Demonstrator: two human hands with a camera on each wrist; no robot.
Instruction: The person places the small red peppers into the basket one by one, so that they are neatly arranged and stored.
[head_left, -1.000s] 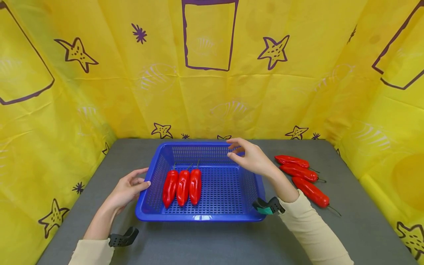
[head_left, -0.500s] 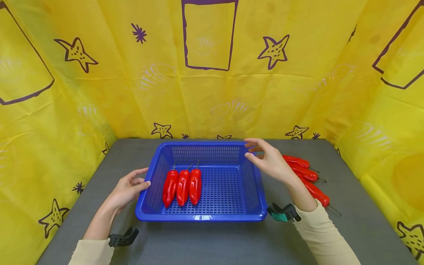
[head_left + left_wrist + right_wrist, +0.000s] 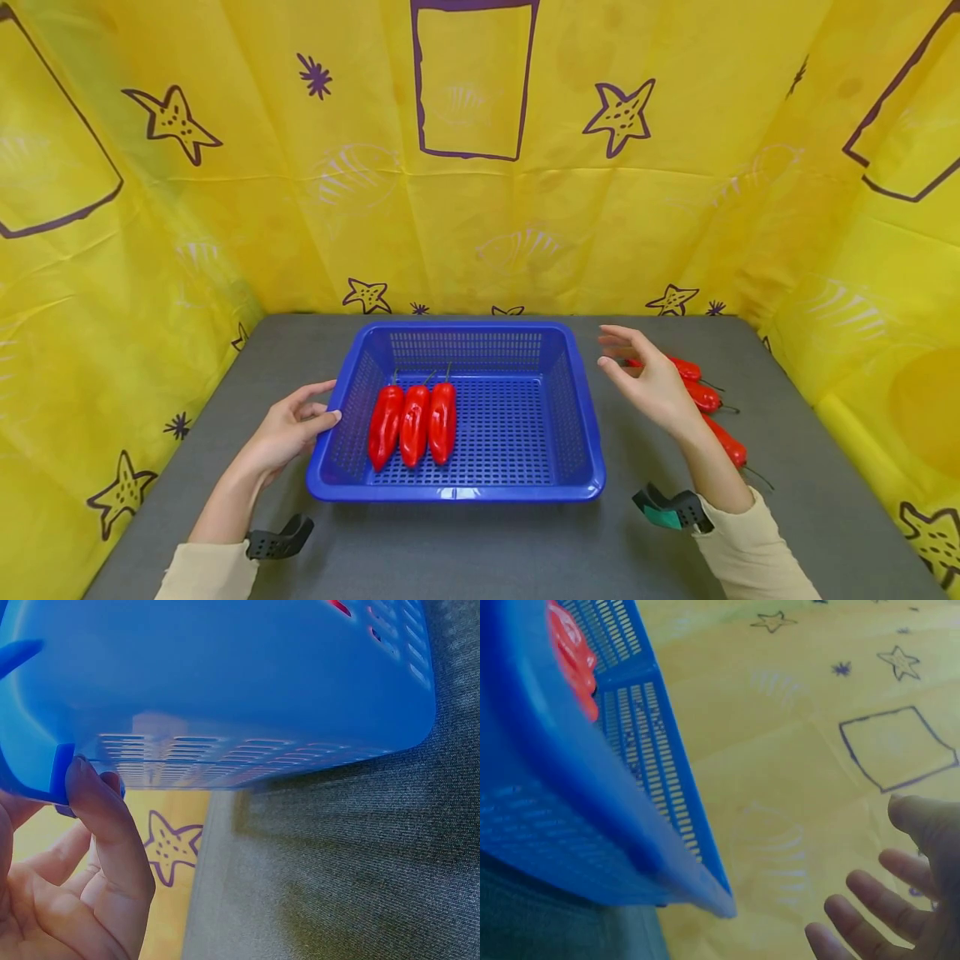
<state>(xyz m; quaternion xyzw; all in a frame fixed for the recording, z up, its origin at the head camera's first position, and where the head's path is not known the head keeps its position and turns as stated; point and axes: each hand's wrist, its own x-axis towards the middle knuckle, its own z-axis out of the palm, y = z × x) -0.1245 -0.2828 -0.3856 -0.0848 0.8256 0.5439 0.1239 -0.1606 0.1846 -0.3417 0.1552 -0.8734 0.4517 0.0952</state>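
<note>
The left hand [image 3: 287, 429] pinches the left rim of the blue basket [image 3: 457, 493], its thumb over the edge and its fingers outside. Within the basket, 3 red peppers [image 3: 414, 425] lie side by side on the slotted floor, in the left half, stems pointing to the far wall. The right hand [image 3: 652, 385] is well apart from the left, in the air near the basket's right side, holding nothing, its fingers spread and slightly bent. On the grey table [image 3: 450, 550] to the right lie 3 other peppers [image 3: 702, 396] (the hand and forearm hide parts of them), stems toward the right. A yellow cloth [image 3: 465, 217] printed with starfish and fish hangs behind.
</note>
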